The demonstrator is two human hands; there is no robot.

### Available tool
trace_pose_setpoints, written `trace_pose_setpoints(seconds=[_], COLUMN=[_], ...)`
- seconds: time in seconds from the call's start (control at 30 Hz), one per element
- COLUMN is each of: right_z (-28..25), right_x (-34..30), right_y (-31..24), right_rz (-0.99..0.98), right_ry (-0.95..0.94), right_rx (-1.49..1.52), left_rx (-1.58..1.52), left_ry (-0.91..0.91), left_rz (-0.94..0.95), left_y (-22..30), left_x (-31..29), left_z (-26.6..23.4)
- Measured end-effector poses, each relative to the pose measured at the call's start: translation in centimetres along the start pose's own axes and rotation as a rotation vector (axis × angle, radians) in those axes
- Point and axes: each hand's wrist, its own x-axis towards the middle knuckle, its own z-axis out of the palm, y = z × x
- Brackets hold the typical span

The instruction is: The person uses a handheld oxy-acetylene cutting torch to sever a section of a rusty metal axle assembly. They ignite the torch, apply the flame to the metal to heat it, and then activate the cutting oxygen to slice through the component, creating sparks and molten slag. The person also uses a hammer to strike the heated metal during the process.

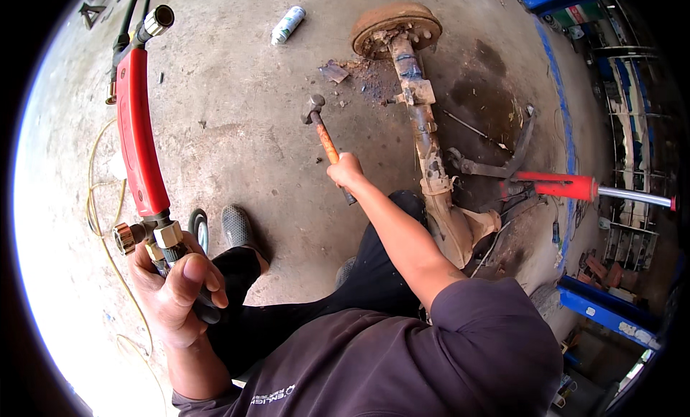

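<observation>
At the left, my left hand (180,291) is closed around the valve end of a red-handled gas torch (141,136), which is raised with its far end pointing away from me. Brass-coloured fittings and a knob show beside my fingers. My right hand (346,170) grips the orange-brown handle of a hammer (325,138). The hammer's metal head is above the floor and apart from the axle. To the right of it lies a rusty vehicle axle (424,129) with a round brake drum (397,25) at its far end. The axle's near end passes close to my right arm.
A spray can (289,24) lies on the concrete floor. Rust flakes (374,83) are scattered near the drum. Right of the axle are a red jack-like tool (557,185) with a chrome rod and a bent metal arm (496,165). A yellow hose (128,302) trails at left.
</observation>
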Motion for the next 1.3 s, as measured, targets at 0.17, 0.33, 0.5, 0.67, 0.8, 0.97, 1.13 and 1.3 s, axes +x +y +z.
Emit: trace_pose_setpoints(seconds=[0.17,0.33,0.5,0.67,0.8,0.97,1.13,1.3], right_z=[-9.6,-18.0,-17.2,-6.8,0.0,-1.3,-7.7,-11.9], right_x=[-0.8,3.0,5.9,6.1,5.1,-0.1,-11.3,-15.1], right_y=[-4.0,-7.1,-5.1,1.3,6.6,4.3,4.9,5.2], right_rz=[-0.16,-0.157,-0.067,0.051,0.048,-0.373,-0.515,-0.387], right_ry=[0.088,0.325,0.153,-0.424,-0.619,-0.215,-0.674,-0.402], right_rx=[0.287,0.262,0.309,0.539,0.354,-0.074,1.259,1.587], left_rx=[0.026,0.047,0.025,0.172,0.233,0.348,0.387,0.657], left_ry=[0.057,0.067,0.101,0.056,-0.072,-0.218,-0.336,-0.497], left_rz=[0.051,0.056,0.023,-0.039,-0.175,-0.352,-0.385,-0.202], left_y=[0.3,0.0,-0.3,-2.9,-5.9,-11.4,-18.8,-25.0], left_x=[-0.4,-0.7,-0.6,0.2,0.1,-1.8,-2.2,-2.7], left_z=[-1.8,-3.2,-2.7,0.0,4.1,9.0,13.1,14.9])
